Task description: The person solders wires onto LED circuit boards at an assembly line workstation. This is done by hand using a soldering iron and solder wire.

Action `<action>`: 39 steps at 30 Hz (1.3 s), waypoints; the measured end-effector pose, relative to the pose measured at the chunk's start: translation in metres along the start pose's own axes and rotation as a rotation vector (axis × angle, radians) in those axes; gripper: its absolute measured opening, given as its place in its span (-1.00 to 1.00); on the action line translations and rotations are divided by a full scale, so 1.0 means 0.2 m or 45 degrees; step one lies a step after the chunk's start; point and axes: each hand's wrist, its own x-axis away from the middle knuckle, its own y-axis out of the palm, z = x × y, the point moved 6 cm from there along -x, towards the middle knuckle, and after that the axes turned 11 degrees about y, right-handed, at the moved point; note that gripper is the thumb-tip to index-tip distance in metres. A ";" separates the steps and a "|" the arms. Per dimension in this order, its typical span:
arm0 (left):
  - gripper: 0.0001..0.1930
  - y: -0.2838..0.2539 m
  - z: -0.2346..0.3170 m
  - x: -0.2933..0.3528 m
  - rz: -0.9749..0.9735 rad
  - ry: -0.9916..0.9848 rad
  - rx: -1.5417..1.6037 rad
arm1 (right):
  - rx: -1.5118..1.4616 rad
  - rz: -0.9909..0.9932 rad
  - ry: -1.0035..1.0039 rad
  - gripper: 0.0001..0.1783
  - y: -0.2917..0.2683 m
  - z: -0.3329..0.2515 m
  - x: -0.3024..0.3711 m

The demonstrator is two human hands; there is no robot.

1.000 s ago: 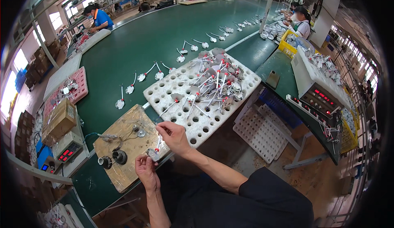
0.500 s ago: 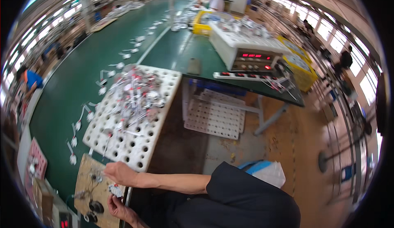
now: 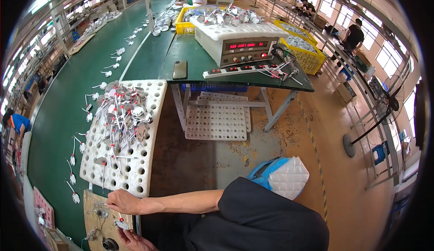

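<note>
My right hand (image 3: 121, 201) reaches left onto a wooden work board (image 3: 92, 230), fingertips down by a small metal fixture (image 3: 100, 212); whether it grips anything is unclear. My left hand (image 3: 132, 240) sits at the bottom edge just below it, fingers pinched on a small white part (image 3: 121, 224). Beyond the board lies a white perforated tray (image 3: 135, 178) heaped with several white wired parts (image 3: 122, 117).
A green conveyor belt (image 3: 54, 115) carries wired parts along the left. A green bench (image 3: 194, 65) holds a phone, power strip and a tester with red digits (image 3: 244, 47). Another perforated tray (image 3: 217, 122) lies under it. Yellow crates and other workers are farther back.
The view has swung to the right, so the board and both hands now sit at the lower left. Both hands have stayed at the wooden board.
</note>
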 end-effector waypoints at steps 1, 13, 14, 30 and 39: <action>-0.26 -0.04 -0.01 -0.01 0.040 -0.010 -0.030 | -0.038 -0.006 -0.025 -0.79 0.08 -0.04 0.00; -0.82 -0.12 -0.14 -0.07 0.555 -0.068 0.763 | 0.313 -0.606 -0.048 -0.83 0.22 -0.11 -0.25; -0.82 -0.17 -0.15 -0.05 0.598 -0.075 0.719 | 0.291 -0.662 -0.073 -0.83 0.30 -0.13 -0.26; -0.86 -0.19 -0.46 -0.05 0.848 -0.072 0.883 | 0.768 -0.669 -0.467 -0.63 0.59 0.03 -0.34; -0.85 -0.15 -0.40 -0.09 0.811 0.060 0.964 | 0.460 -0.775 -0.648 -0.68 0.43 0.02 -0.18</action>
